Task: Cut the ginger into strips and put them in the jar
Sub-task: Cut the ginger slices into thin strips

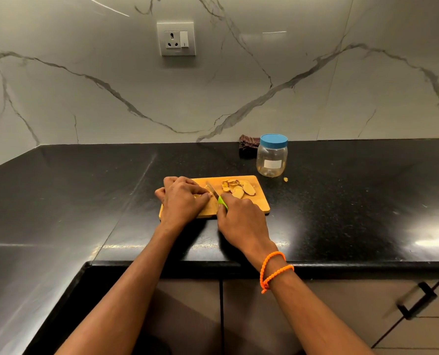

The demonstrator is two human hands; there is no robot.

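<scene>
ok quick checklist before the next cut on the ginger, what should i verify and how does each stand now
1. Right hand has a firm grip on the knife by its green handle: ok.
2. Left hand steadies the ginger piece: hand is on it, but the piece is mostly hidden: cannot tell.
3. Left fingertips curled away from the blade: cannot tell.
4. Cutting board lies flat on the counter: ok.
5. Cut slices piled clear of the blade: ok.
6. Jar ready to receive strips: not ok, blue lid on.
</scene>
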